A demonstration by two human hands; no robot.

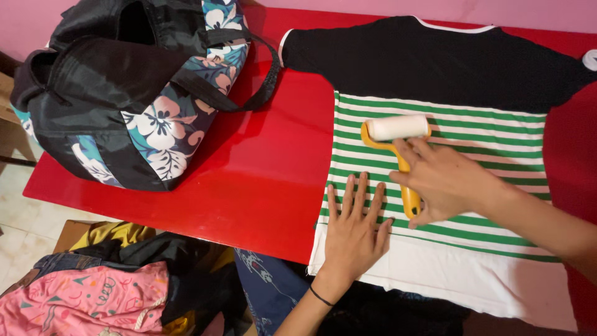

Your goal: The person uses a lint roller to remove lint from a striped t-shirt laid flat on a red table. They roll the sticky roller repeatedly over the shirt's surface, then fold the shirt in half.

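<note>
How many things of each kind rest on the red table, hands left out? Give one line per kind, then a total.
Shirt, black top with green and white stripes: 1
Lint roller, yellow handle, held in the right hand: 1
Bag, black with flower print: 1
Total: 3

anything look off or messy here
Nothing is damaged or spilled. The shirt lies flat on the red table, though its hem hangs past the front edge. The left hand presses it flat; the right hand holds the lint roller. The only mess is the clothes pile heaped below the table.
</note>
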